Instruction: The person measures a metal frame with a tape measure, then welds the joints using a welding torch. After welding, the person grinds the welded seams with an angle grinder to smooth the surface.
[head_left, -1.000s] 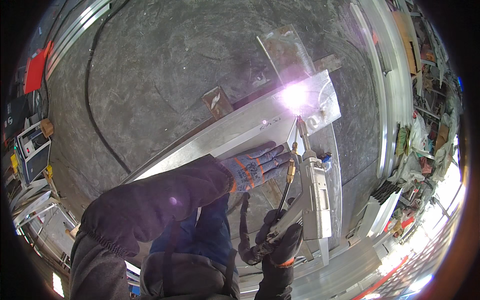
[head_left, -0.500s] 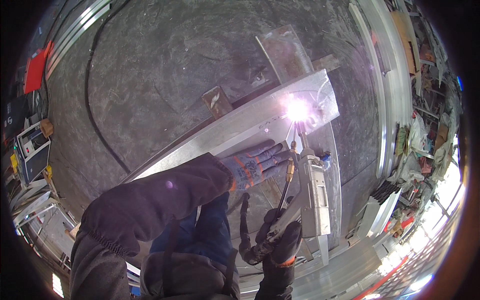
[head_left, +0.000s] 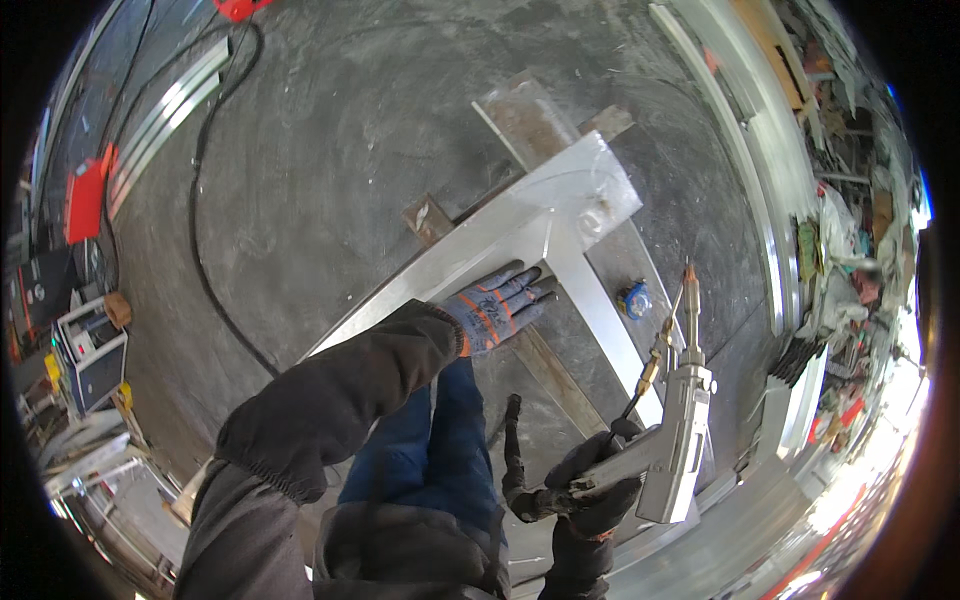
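1. Currently between weld passes, by my read: no arc lit, and the silver handheld welding gun with the copper nozzle (head_left: 676,420) is lifted off the work, tip pointing to 12 o'clock.
2. Right hand (head_left: 592,482), black glove, is clenched round the gun's grip at about 5 o'clock in the head view. A thin brass wire-feed tube runs alongside the barrel.
3. Left hand (head_left: 497,306), grey knit glove with orange markings, lies flat with fingers spread on the long bright aluminium profile (head_left: 440,268), pressing it down. Not gripping anything.
4. Workpiece: that profile runs from 8 o'clock up toward 1 o'clock and meets a second bright aluminium bar (head_left: 600,325) that heads down toward 5 o'clock. The mitred corner joint (head_left: 548,238) sits just past the left fingertips, near frame centre.
5. Rusty steel blocks (head_left: 428,217) underneath prop the frame off the grey concrete floor (head_left: 330,130).
6. Small blue round object (head_left: 636,299) on the floor at 3 o'clock of the joint; cannot tell what it is.
7. Black cable (head_left: 200,220) snakes across the floor at 10 o'clock, well apart from the work.
8. Next move, judged: nozzle must go back down to the seam at a shallow angle, left hand holding the profile steady and clear of the arc.
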